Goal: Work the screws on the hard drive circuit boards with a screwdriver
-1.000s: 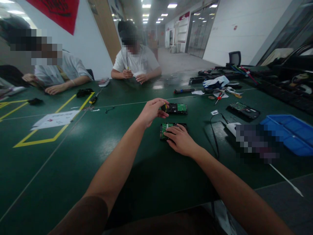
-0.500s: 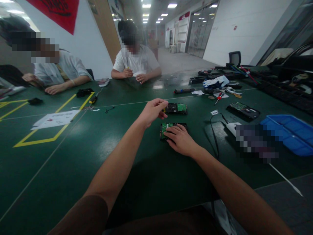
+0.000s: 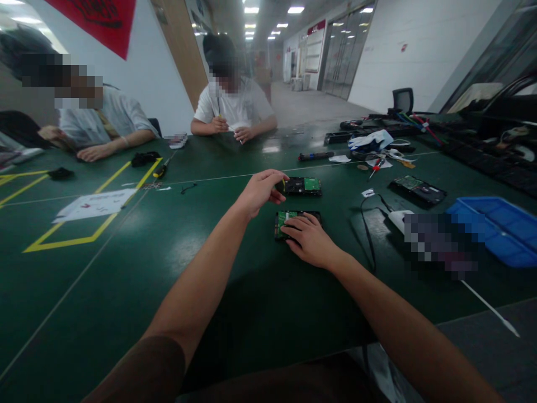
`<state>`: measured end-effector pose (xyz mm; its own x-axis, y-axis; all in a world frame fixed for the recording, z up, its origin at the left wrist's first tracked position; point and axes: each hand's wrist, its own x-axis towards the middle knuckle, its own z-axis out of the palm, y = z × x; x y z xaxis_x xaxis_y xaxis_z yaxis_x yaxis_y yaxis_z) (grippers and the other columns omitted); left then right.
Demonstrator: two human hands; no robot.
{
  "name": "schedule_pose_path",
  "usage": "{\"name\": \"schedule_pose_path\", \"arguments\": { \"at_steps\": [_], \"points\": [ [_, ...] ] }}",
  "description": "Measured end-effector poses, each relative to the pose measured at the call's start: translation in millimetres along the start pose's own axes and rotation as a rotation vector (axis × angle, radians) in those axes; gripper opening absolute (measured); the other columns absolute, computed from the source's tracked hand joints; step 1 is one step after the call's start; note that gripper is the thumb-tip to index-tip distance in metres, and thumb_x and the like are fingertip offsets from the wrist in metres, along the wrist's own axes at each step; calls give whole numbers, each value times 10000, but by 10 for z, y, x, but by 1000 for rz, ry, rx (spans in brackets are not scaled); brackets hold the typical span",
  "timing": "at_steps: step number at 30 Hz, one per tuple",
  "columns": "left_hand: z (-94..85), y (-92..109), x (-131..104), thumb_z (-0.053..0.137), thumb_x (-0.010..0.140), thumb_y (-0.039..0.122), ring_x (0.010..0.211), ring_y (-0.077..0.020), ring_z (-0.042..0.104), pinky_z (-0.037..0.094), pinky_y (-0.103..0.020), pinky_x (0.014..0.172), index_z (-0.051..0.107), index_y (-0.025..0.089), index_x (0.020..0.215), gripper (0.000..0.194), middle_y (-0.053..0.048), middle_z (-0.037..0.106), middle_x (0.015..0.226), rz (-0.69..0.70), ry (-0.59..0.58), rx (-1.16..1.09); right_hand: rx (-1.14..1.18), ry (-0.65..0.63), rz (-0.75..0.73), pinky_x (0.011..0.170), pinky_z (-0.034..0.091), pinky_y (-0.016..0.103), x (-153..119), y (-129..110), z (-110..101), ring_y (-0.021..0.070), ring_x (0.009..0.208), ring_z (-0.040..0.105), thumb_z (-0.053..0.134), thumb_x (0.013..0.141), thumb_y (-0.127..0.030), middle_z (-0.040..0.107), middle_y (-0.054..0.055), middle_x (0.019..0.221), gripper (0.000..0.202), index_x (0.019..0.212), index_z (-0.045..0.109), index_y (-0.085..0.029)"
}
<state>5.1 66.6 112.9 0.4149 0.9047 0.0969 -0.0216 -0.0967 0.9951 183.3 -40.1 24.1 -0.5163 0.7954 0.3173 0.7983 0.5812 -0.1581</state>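
My left hand (image 3: 263,193) reaches to the left end of the farther hard drive (image 3: 302,186). Its thumb and fingers are bent with a gap between them, and a small yellow bit shows by the fingertips. My right hand (image 3: 312,240) lies over the nearer hard drive (image 3: 282,225), fingers across its top and a digit along its near edge. Both drives lie flat on the green table (image 3: 235,313), circuit boards facing up. My right hand hides much of the nearer one.
To the right are another hard drive (image 3: 417,190), a blue tray (image 3: 499,224), a blurred-out object with a black cord (image 3: 369,240) and a red screwdriver (image 3: 376,167). Yellow tape (image 3: 62,246) and paper (image 3: 96,204) lie left. Two people sit across.
The fingertips of my left hand have parted slightly at the farther drive's end. My right hand and both drives look unmoved.
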Motion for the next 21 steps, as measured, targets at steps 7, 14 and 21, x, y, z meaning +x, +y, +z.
{"name": "schedule_pose_path", "arguments": {
  "at_steps": [7, 14, 21],
  "points": [
    [14, 19, -11, 548, 963, 273, 551, -132, 698, 518, -233, 481, 629, 184, 1010, 129, -41, 689, 911, -14, 64, -22, 8, 3, -5, 1210, 288, 587, -8, 12, 9, 311, 1318, 576, 602, 1000, -252, 672, 129, 1386, 356, 1342, 694, -222],
    [15, 43, -12, 514, 965, 219, 584, -150, 725, 545, -253, 524, 594, 187, 993, 91, -47, 705, 940, -19, 64, -54, 5, -8, -10, 1204, 292, 587, -3, 18, 8, 312, 1316, 573, 598, 1003, -259, 669, 131, 1386, 356, 1344, 694, -227],
    [-3, -26, 36, 569, 966, 296, 561, -103, 664, 501, -206, 528, 683, 181, 980, 162, 0, 642, 788, 13, 102, 32, -12, -6, -11, 1206, 298, 571, -7, 9, 3, 304, 1313, 576, 587, 1014, -257, 669, 129, 1383, 343, 1336, 696, -216]
  ]
}}
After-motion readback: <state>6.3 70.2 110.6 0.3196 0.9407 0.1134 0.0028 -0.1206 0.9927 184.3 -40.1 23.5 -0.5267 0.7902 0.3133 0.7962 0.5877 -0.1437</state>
